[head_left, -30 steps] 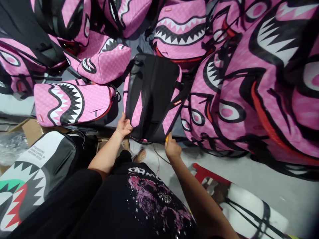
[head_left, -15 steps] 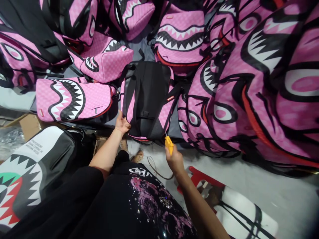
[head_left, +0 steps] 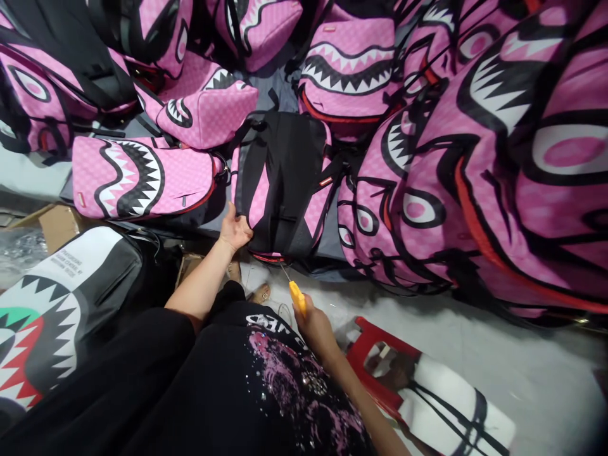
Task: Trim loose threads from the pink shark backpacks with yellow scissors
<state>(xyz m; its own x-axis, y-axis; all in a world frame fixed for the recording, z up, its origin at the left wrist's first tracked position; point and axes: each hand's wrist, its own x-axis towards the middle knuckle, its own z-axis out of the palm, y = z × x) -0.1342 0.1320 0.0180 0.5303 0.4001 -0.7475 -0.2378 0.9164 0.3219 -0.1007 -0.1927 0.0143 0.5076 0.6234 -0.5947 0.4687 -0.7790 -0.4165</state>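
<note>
A pink and black backpack (head_left: 289, 171) lies on the table edge in front of me, its black back panel and straps facing up. My left hand (head_left: 235, 231) grips its lower left corner, thumb upward, fingers partly hidden against the bag. In my right hand (head_left: 311, 316) is a yellow-handled tool (head_left: 297, 297) with a thin metal tip; the fingers are closed round the handle. The tip points up and left, close to the backpack's red-trimmed bottom edge. Whether it touches the bag I cannot tell.
Pink shark-mouth backpacks crowd around: one lying at left (head_left: 142, 177), one behind (head_left: 349, 69), a large pile (head_left: 427, 209) at right. A grey and white backpack (head_left: 90, 304) stands at lower left by a cardboard box (head_left: 59, 225). A red stool (head_left: 380, 367) stands at lower right.
My right hand has moved the yellow-handled tool left and down, from the backpack's lower right side to below its bottom edge. My left hand stays at the corner.
</note>
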